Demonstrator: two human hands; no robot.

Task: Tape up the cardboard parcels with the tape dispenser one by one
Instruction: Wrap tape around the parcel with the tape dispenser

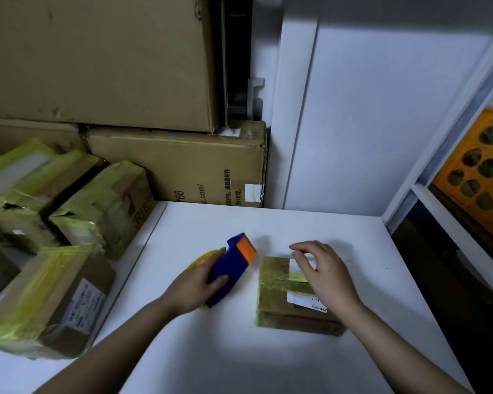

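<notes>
Our left hand [195, 288] grips the tape dispenser [230, 270] at table [268, 365] centre, long axis toward one o'clock. Right hand [323, 273], fingers relaxed, over the small parcel [279, 297]. Left carton [117, 206] reads "RIES".

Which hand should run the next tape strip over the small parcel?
Left, probably. The left hand already grips the tape dispenser, beside the small parcel. The right hand holds no tool and hovers over the parcel's top, better placed to steady it.

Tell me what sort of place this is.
Probably a parcel packing or storeroom corner: taped parcels piled beside a white table, big cartons stacked behind, and a tape dispenser in the left hand.
</notes>
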